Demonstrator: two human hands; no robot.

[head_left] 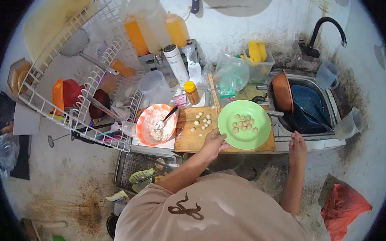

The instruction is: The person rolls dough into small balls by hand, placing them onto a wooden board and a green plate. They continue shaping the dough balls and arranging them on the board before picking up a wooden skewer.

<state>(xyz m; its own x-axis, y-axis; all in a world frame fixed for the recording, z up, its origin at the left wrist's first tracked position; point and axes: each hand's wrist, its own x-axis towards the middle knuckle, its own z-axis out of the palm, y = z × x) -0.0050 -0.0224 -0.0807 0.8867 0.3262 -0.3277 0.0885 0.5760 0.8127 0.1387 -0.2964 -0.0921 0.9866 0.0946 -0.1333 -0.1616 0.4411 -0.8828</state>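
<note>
My left hand (214,144) grips the lower left rim of a light green plate (244,138), thumb on top. Several small round beige balls (244,123) lie on the plate, which is over the right part of a wooden board (184,140). More pale balls (202,120) rest on the board left of the plate. Beside them stands an orange-and-white bowl (143,130) with pale dough and a spoon (167,116). To the plate's right, my right hand (297,147) is near the counter edge, its fingers bunched together; what they hold, if anything, is too small to name.
Behind the board are wooden skewers (213,91), a yellow-capped jar (192,94), a white flask (176,64) and a plastic container (153,85). A sink with a brown bowl (282,93) is at the right. A white dish rack (42,110) stands at the left.
</note>
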